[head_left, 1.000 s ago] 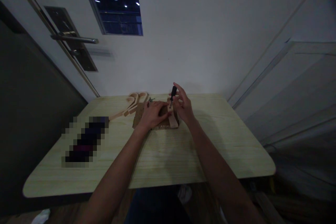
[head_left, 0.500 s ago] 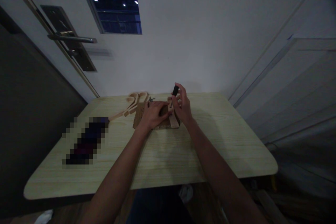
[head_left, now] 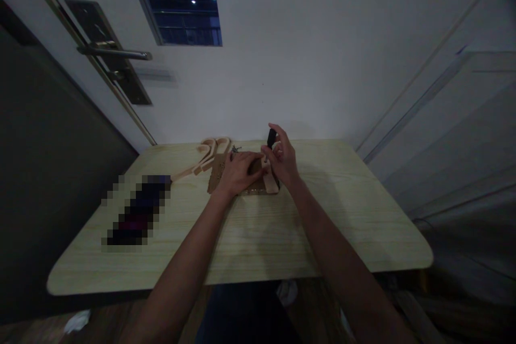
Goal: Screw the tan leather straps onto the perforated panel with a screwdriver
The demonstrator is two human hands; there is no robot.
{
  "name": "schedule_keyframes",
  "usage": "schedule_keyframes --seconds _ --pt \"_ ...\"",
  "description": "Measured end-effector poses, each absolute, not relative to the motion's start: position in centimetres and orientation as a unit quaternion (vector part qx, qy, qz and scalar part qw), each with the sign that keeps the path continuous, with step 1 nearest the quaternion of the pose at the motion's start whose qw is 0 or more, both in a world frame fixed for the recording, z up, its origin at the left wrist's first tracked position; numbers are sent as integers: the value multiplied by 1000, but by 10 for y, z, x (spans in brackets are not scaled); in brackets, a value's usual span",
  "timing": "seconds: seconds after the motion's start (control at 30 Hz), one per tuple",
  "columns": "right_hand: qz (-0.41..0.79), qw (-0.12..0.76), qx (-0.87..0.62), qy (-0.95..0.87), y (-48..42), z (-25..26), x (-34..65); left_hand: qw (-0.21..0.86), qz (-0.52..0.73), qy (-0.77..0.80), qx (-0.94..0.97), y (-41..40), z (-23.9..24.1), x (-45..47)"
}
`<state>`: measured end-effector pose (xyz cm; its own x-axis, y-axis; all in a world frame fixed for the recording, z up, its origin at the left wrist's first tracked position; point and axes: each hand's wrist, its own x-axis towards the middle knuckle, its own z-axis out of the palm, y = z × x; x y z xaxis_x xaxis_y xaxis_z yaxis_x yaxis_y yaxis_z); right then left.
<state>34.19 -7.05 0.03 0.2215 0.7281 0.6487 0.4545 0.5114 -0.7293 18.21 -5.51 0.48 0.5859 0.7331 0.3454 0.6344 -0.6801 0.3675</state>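
My right hand (head_left: 285,160) is closed around the black handle of a screwdriver (head_left: 271,137), which stands nearly upright. The screwdriver's tip points down at a pale wooden piece (head_left: 270,183), though the fingers partly hide where it meets the wood. The wooden piece lies on the right part of a brown cardboard slab (head_left: 255,167). My left hand (head_left: 238,173) rests over the slab, thumb and forefinger reaching to the wooden piece and steadying it. Several small screws (head_left: 236,149) lie just beyond the left hand.
Curved wooden pieces (head_left: 209,151) lie to the left of the cardboard on a light wood-grain table (head_left: 322,247). A dark, pixelated object (head_left: 141,209) is at the table's left. Behind the table stands a white door with a metal handle (head_left: 116,54).
The screwdriver stands a little more upright, and the right fingers have shifted slightly around it. My left hand stays at the wooden piece. The whole view has moved slightly.
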Motion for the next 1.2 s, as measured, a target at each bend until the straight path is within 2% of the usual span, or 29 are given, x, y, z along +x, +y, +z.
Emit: schedule_keyframes --seconds 0.3,0.5,0.6,0.97,1.2 --pt "174 599 -449 -640 -83 9 344 99 246 383 885 -53 2 183" --pt "98 658 -483 -569 -72 -2 346 106 242 386 884 -54 2 183" --pt "89 655 -488 -571 -71 -3 346 107 240 387 884 -55 4 183" --pt "206 624 -442 -611 -80 3 347 106 245 382 885 -54 2 182" --pt "116 635 -484 -591 -69 -4 342 108 244 384 884 -54 2 182"
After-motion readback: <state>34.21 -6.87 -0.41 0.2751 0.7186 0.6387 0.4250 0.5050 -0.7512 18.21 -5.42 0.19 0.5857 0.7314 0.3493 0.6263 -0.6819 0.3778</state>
